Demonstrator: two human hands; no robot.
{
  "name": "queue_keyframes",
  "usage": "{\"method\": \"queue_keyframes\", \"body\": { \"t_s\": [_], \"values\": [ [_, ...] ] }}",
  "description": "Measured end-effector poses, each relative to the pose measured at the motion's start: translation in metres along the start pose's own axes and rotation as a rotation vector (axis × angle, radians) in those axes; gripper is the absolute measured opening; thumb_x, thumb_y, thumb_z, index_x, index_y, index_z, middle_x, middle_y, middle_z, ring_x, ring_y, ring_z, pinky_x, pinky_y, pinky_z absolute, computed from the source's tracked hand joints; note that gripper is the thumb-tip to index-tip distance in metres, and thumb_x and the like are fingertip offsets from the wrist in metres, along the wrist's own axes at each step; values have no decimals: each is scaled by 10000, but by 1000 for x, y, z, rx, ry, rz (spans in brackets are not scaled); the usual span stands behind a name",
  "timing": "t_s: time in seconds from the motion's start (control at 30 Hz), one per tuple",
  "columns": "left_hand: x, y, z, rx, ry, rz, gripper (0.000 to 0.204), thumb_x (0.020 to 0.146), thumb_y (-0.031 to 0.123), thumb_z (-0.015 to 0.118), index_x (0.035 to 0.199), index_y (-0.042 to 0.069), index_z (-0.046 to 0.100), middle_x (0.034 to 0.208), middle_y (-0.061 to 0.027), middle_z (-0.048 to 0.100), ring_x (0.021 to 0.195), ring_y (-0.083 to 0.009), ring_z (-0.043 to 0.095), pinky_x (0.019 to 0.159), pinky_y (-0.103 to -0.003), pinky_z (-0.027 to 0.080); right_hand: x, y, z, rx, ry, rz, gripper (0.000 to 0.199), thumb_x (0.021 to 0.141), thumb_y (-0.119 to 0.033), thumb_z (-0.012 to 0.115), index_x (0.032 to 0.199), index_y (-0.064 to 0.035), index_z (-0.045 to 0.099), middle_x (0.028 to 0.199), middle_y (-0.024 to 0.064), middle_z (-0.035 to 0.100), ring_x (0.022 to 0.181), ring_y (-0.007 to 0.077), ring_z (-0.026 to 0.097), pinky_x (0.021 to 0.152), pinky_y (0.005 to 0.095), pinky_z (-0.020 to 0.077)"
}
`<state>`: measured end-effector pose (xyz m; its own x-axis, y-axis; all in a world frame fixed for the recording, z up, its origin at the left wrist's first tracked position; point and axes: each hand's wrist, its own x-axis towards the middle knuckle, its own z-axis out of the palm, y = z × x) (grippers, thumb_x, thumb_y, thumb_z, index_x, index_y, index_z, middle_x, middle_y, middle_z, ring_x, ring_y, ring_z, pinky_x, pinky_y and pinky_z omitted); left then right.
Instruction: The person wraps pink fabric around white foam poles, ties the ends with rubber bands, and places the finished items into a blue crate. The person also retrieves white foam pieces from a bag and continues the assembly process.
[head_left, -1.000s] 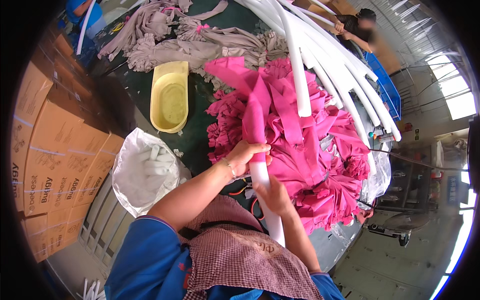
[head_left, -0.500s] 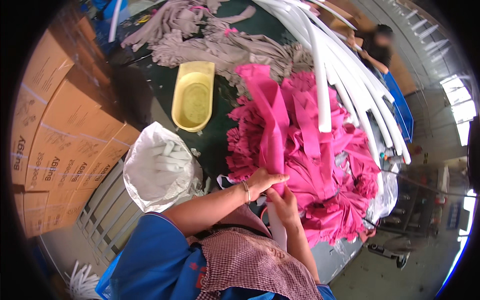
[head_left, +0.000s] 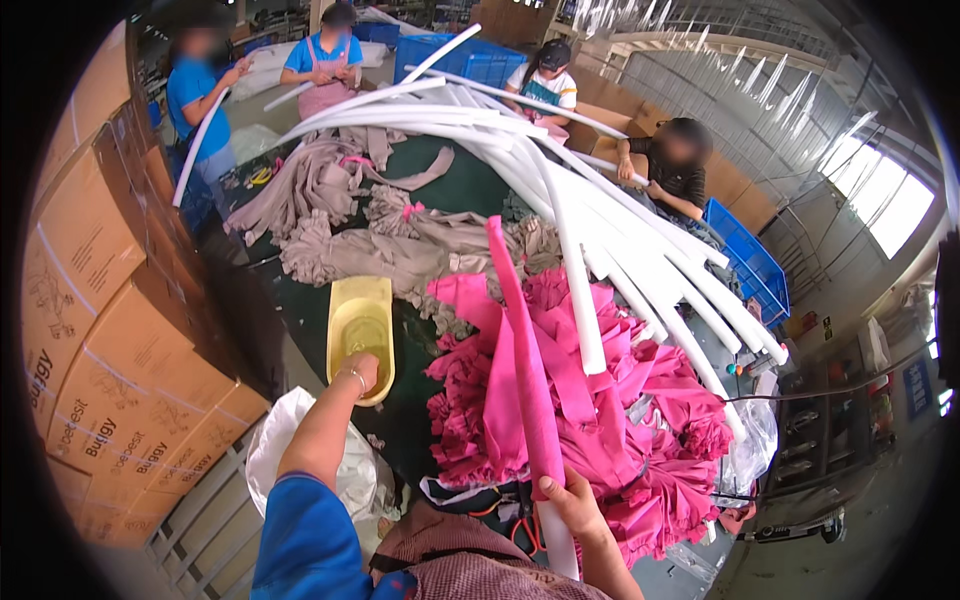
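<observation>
Pink fabric sleeve covers a white foam tube — right hand clamped round its lower end, over the pink pile. Left hand dips into the yellow tub, grip unclear. One-handed, the tube may tip and the sleeve slide back.

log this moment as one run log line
left hand: reaching into yellow tray | right hand: gripping white foam tube in pink sleeve, upright | beside: pink fabric pile
</observation>
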<state>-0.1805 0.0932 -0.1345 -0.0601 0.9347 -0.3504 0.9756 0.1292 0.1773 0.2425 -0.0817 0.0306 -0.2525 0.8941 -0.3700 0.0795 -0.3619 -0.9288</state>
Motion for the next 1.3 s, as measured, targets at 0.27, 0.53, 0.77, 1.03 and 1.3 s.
{"method": "queue_keyframes", "body": {
  "t_s": [0.27, 0.53, 0.77, 1.03, 1.3],
  "values": [
    [7, -12, -12, -710, 625, -394, 512, 968, 471, 488, 839, 2, 650, 788, -136, 694, 805, -352, 674, 688, -463, 507, 60, -4, 10, -133, 79, 58, 481, 913, -409, 665, 1107, 25, 597, 858, 73, 646, 713, 143, 610, 629, 300, 501],
    [-84, 147, -79, -2244, -239, 43, 339, 881, 388, 694, 975, 84, 575, 877, -128, 654, 744, -290, 649, 741, -513, 558, 108, -12, 78, -568, -130, -74, 624, 839, -520, 700, 1132, 24, 613, 889, 146, 681, 832, 192, 655, 725, 341, 516],
    [-115, 187, -14, -2134, -372, 8, 194, 871, 204, 694, 878, 34, 601, 802, -97, 644, 685, -267, 654, 693, -417, 571, 83, 9, 78, -490, -44, -34, 548, 866, -407, 720, 1165, 34, 597, 916, 97, 674, 856, 148, 631, 777, 307, 510],
    [-109, 197, -49, -2298, -167, -2, 222, 899, 142, 665, 1069, 37, 567, 976, -131, 635, 891, -301, 663, 813, -484, 560, 54, 20, 38, -361, -95, -5, 496, 875, -398, 697, 1108, 34, 627, 865, 90, 684, 806, 143, 634, 750, 306, 512],
    [-144, 209, -1, -2137, -496, -67, 179, 916, 178, 653, 1013, 47, 579, 907, -121, 642, 887, -337, 674, 794, -512, 564, 46, 30, 45, -441, 0, -65, 369, 894, -321, 696, 1043, 13, 651, 815, 64, 676, 771, 119, 621, 720, 297, 512]
  ]
}}
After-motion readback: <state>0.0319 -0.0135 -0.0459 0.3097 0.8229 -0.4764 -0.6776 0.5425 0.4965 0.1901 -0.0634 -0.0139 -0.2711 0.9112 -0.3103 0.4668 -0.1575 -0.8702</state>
